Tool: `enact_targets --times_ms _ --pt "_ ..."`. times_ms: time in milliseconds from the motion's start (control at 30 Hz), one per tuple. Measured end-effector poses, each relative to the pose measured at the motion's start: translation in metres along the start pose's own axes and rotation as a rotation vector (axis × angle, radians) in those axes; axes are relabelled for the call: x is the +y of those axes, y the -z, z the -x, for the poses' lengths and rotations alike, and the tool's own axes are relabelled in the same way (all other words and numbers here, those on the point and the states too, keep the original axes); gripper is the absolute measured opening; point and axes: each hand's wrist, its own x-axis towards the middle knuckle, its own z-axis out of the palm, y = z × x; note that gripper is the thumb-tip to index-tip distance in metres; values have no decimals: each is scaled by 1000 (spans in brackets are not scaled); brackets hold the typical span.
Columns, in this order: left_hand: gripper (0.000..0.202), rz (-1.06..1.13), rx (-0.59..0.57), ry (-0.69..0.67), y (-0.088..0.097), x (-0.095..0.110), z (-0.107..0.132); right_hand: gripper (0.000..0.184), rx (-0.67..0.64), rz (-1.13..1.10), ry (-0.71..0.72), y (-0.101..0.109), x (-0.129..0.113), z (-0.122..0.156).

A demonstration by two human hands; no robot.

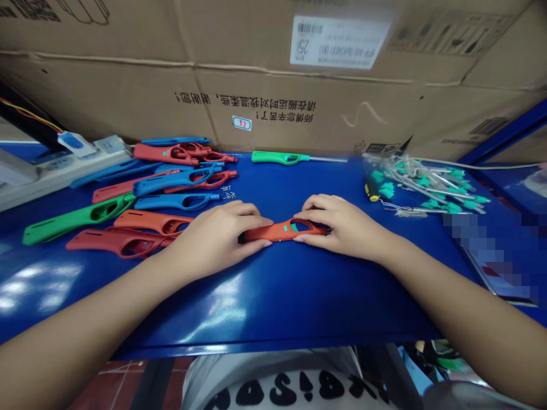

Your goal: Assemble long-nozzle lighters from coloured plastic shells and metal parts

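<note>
An orange lighter handle (277, 231) lies level at the middle of the blue table, with a small green piece showing in its trigger opening. My left hand (224, 233) is closed around its left end, thumb and fingers on opposite edges. The right end is pinched by my right hand (342, 226). Left of my hands is a pile of handle shells, among them a blue shell (175, 201), a green shell (81, 218) and a dark red shell (115, 242). Small screws (228, 192) lie just beyond my left hand.
Against the cardboard box (265, 74) lies a green lighter (277, 158) with a metal rod. At right are a heap of teal-ended rods (427, 181) and a black-and-yellow tool (371, 191). A white power strip (60, 168) stands far left. The table's front edge (273, 345) is near my body.
</note>
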Motion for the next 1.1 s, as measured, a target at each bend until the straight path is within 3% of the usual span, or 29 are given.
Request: enact_targets --times_ms 600,867,1100 --pt "23 -30 2 -3 -1 0 1 37 -36 23 -16 0 -2 0" --pt "28 -252 8 -75 -4 8 -1 36 -60 198 17 -3 -8 -1" --pt "31 -96 66 -64 -6 0 -2 37 -42 250 57 1 -7 -1"
